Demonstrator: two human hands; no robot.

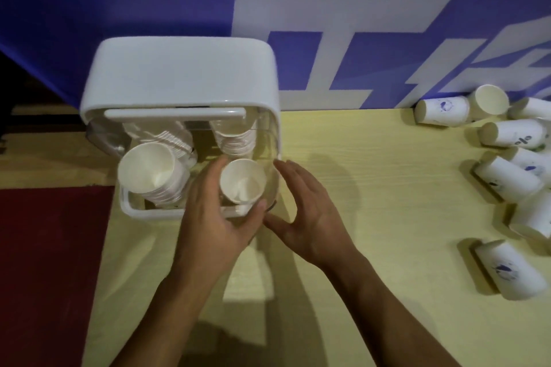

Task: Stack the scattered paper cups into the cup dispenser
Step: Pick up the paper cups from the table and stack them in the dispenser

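Gripped a paper cup (243, 185) in the left hand (214, 217), fingers (208, 173) and thumb curled round its wall, mouth up, at the right slot of the cup dispenser (185, 68) by the counter's (357, 158) back left corner. Spread the right hand (307, 211) open just beside the dispenser's clear wall, holding nothing; could not tell contact. Noted scattered cups (507, 179) lying along the right edge. Risked jamming on the nested stack (235, 140) if pushed in tilted.

Dim, soft focus — edges perhaps bowed.
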